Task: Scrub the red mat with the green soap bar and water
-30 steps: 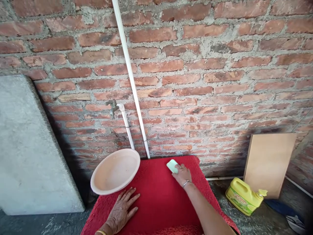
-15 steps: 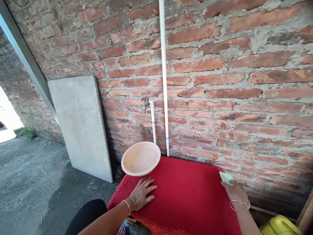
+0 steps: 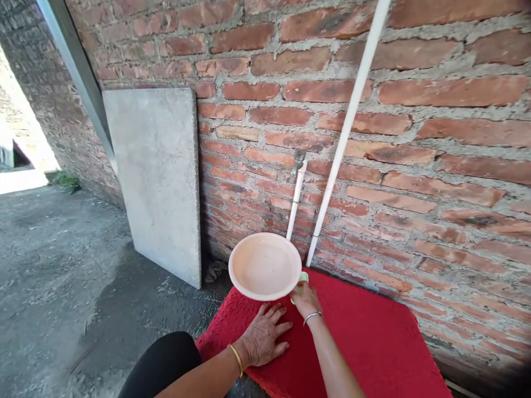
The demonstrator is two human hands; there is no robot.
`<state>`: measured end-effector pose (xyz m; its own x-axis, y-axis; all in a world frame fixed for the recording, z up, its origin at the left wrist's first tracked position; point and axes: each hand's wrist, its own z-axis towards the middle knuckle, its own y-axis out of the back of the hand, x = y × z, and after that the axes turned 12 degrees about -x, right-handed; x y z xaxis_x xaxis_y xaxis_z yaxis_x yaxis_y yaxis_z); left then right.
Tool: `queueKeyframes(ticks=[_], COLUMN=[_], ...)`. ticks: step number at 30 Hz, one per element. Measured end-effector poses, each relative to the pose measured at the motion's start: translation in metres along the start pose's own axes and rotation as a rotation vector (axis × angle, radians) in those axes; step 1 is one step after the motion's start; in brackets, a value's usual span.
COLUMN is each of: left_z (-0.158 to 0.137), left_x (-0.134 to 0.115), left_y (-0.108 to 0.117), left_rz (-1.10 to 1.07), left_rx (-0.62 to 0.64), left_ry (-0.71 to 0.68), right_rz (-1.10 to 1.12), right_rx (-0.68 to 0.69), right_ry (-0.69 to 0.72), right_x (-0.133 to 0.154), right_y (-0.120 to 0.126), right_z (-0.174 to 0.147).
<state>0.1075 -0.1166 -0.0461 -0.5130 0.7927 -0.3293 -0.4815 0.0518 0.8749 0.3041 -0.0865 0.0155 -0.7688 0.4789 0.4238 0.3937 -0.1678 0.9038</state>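
Observation:
My left hand [image 3: 267,336] lies flat with its fingers spread on a red cloth-like surface [image 3: 369,331]. Just beyond its fingertips sits a pale pink plastic basin [image 3: 265,268] with a few dark specks inside. My right hand [image 3: 307,301] is closed around a small, flat, pale green block [image 3: 305,276] and rests low over the red surface, close against the basin's right side. Most of the block is hidden by the fingers, and its exact kind cannot be made out.
A brick wall [image 3: 460,182] rises behind the red surface. A tap [image 3: 299,159] on a white pipe and a taller white pipe [image 3: 346,127] stand behind the basin. To the left, a grey slab [image 3: 155,182] leans on the wall above a partly wet concrete floor [image 3: 95,265].
My right hand has swept left across the red surface with the pale green block, from the far right edge to the basin. My left hand stays flat. The view has turned and tilted.

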Motion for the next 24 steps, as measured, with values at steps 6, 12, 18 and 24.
queueKeyframes(ticks=[6, 12, 18, 24], left_z=[0.003, 0.003, 0.001, 0.0], left_x=[-0.004, -0.006, -0.001, 0.002], left_y=[0.007, 0.011, 0.003, -0.002], left_rz=[-0.078, -0.095, -0.08, -0.046], left_rx=[0.024, 0.044, -0.013, -0.01], left_ry=[0.011, 0.03, 0.007, 0.005], right_rz=[-0.136, -0.154, -0.186, -0.206], right_rx=[0.0, 0.03, 0.005, -0.12], right_ry=[0.042, 0.032, -0.098, -0.337], right_x=[0.021, 0.006, -0.069, -0.215], right_y=[-0.003, 0.006, 0.041, 0.115], right_z=[0.001, 0.009, 0.016, 0.013])
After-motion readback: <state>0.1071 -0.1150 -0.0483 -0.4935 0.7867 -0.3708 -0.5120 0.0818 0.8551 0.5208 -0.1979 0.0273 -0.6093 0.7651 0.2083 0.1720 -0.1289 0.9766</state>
